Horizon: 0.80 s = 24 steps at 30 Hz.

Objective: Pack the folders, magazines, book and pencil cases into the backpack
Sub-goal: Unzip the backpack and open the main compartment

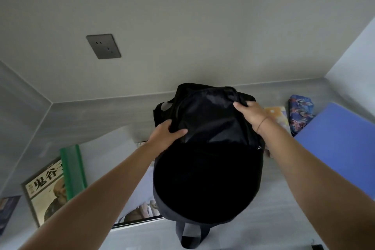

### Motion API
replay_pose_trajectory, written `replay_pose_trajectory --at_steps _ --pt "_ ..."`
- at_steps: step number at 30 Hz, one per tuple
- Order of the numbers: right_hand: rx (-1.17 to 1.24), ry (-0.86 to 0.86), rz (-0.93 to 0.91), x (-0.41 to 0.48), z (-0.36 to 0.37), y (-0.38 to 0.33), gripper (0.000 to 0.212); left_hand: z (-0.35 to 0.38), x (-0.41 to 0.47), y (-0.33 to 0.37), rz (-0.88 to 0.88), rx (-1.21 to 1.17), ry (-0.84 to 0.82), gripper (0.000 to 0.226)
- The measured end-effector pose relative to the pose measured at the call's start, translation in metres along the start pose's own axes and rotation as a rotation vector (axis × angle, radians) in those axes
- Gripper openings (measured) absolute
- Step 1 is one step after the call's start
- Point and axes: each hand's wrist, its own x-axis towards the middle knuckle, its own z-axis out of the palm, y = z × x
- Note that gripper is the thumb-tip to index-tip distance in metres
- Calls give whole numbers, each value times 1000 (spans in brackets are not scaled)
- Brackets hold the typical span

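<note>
A black backpack lies in the middle of the grey table. My left hand grips its fabric at the upper left, and my right hand holds its top right edge. Left of the bag lie a book with large Chinese characters on its cover and a green folder. Magazines stick out from under the bag and my left arm. On the right lie a blue folder, a dark patterned pencil case and a yellow pencil case.
The table sits in a niche, with a back wall carrying a wall socket and side walls close on both sides. A dark item lies at the far left edge. A backpack strap hangs toward me.
</note>
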Motion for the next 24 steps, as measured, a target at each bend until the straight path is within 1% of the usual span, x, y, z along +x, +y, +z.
replay_pose_trajectory --at_steps 2,4,5,8,9,12,13,14,15,16,17,19,20,22,24 --pt "49 -31 33 13 -5 -7 30 12 10 9 -41 -147 8 35" --pt "42 -46 56 22 -13 -8 33 20 21 13 -114 -312 39 30" --pt "-9 -24 51 27 -18 -5 34 22 25 15 -160 -388 47 28" --pt "-313 62 26 28 -32 12 36 22 35 18 -278 -514 109 23" --pt "-367 75 20 22 -35 20 41 22 38 19 -307 -550 148 22" --pt "-400 81 22 -5 -34 53 74 21 45 24 -397 -623 234 22" --pt "-462 75 12 -11 -34 68 77 22 47 27 -403 -620 243 25" --pt "-522 84 5 -19 -34 78 75 22 49 29 -394 -587 249 27" --pt "-532 101 18 -22 -36 87 71 23 50 31 -371 -527 253 29" --pt "-476 122 45 -22 -39 92 66 22 51 31 -337 -441 262 32" --pt "-363 144 76 -22 -42 92 62 21 51 31 -297 -338 271 34" --pt "-123 219 123 -14 -48 90 61 21 53 29 -215 -147 276 37" --pt "-68 259 145 -10 -49 87 60 22 54 26 -185 -76 284 40" --pt "-91 318 201 0 -48 84 55 25 51 27 -162 64 333 42" --pt "-166 330 292 10 -43 86 54 30 52 24 -168 222 425 37"
